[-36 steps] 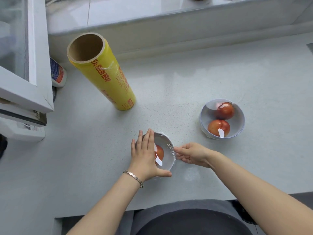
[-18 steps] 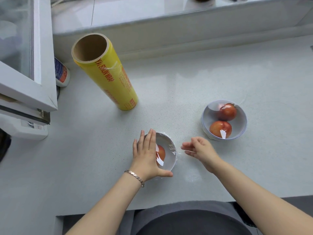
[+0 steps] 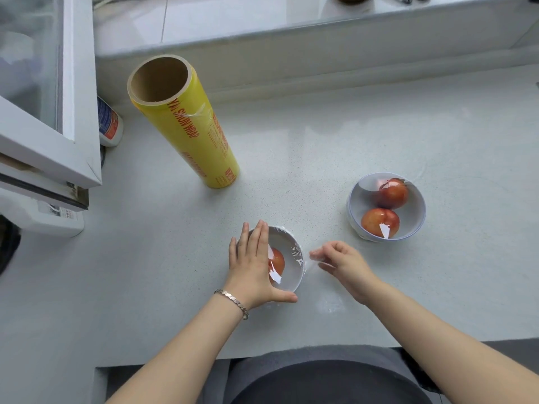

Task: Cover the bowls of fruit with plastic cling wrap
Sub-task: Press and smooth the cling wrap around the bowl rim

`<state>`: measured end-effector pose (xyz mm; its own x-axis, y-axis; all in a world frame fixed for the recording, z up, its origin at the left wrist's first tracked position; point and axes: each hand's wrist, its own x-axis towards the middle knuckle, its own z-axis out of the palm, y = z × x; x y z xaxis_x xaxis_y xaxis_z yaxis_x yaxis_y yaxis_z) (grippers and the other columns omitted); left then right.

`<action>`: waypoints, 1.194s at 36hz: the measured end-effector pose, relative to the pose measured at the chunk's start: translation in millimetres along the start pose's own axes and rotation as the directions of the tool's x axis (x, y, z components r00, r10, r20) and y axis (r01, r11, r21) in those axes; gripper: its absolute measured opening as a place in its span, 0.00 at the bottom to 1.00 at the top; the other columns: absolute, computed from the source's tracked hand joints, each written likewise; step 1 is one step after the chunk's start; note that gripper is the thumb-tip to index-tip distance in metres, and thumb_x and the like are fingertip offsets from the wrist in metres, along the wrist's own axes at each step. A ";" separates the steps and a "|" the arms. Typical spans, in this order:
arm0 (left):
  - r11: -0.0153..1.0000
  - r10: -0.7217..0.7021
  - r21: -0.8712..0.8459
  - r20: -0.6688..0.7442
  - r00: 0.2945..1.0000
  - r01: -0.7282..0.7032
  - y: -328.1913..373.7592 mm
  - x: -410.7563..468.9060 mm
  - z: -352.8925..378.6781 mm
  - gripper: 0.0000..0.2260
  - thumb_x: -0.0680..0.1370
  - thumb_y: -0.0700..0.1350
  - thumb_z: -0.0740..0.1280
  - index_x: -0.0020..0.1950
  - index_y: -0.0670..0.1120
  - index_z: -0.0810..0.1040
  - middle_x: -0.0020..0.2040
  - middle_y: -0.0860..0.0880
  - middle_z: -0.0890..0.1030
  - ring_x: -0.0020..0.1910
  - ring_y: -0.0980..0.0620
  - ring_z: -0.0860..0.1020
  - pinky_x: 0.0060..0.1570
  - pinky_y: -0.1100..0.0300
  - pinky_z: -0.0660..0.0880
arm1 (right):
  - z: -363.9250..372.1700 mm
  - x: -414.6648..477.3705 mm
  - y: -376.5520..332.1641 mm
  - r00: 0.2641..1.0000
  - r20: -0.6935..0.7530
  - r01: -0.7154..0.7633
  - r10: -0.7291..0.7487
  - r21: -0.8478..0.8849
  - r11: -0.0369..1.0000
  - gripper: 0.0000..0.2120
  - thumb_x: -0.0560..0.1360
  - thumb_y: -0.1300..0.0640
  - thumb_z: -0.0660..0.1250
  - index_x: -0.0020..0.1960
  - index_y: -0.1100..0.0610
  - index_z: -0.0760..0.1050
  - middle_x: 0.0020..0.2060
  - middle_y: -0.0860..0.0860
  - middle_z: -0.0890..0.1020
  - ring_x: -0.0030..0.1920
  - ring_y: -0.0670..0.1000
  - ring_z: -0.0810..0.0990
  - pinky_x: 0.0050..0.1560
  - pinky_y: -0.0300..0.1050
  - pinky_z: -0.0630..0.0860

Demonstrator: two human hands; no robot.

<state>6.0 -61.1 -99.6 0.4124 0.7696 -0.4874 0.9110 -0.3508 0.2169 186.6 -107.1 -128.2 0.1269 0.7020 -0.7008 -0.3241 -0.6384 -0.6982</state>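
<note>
Left hand [image 3: 250, 269]: one; fingers straight, flat on the cling wrap [image 3: 294, 252] over the near bowl [image 3: 297, 277], likely pinning it to seal. One fruit [image 3: 277, 261] beneath them.
Right hand [image 3: 345, 265]: one; fingers loosely curled beside that bowl at a loose film edge, grip lost in blur.
Far bowl [image 3: 418, 217]: one, beyond the right fingers; two fruits [image 3: 392, 192], seemingly covered.
Wrap roll [image 3: 186, 123]: one, upright on the tabletop [image 3: 320, 141], well beyond the left fingers.

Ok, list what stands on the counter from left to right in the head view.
small bottle → cling wrap roll → small bowl with one fruit → larger bowl with two fruits
</note>
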 end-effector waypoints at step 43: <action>0.999 -0.017 -0.035 -0.035 0.999 0.016 3.3 1.4 3.7 0.63 0.59 0.70 0.70 0.74 0.45 0.31 0.76 0.52 0.34 0.73 0.49 0.31 0.70 0.49 0.33 | 25.8 26.3 -57.5 0.982 0.123 -0.113 0.144 -0.229 0.967 0.13 0.78 0.65 0.57 0.35 0.59 0.69 0.31 0.53 0.76 0.31 0.47 0.71 0.30 0.34 0.66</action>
<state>9.6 -63.2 -102.7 0.3969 0.7935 -0.4613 0.9169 -0.3196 0.2390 184.4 -43.8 -102.7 -0.0374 0.6364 -0.7704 -0.1127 -0.7687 -0.6296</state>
